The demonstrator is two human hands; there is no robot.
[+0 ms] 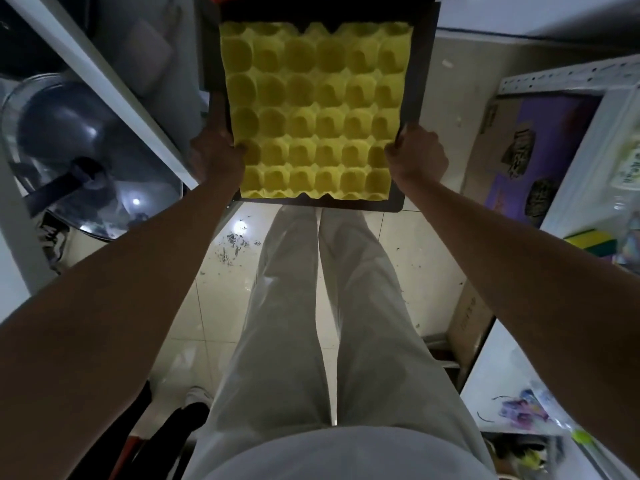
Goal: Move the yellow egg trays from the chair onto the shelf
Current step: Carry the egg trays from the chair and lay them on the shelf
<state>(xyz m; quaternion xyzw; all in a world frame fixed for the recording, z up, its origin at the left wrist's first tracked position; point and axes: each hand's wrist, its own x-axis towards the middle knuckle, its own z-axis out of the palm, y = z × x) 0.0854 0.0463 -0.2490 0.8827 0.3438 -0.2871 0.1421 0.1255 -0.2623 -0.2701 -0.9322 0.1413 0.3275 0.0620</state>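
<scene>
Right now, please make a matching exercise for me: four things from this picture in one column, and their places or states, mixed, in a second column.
Things:
1. yellow moulded egg tray
2. left hand
3. purple printed cardboard box
4. round glass pan lid

Places or states:
A. at the picture's left side, beside the white frame
B. lies on the dark seat
C. at the picture's right side
D. grips the tray's left edge

Pairs: 1-B, 2-D, 3-C, 4-A

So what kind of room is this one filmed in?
Probably a cramped storeroom or pantry: a white metal shelf holding a glass-lidded pot, cardboard boxes on the tiled floor, and a yellow egg tray.
</scene>
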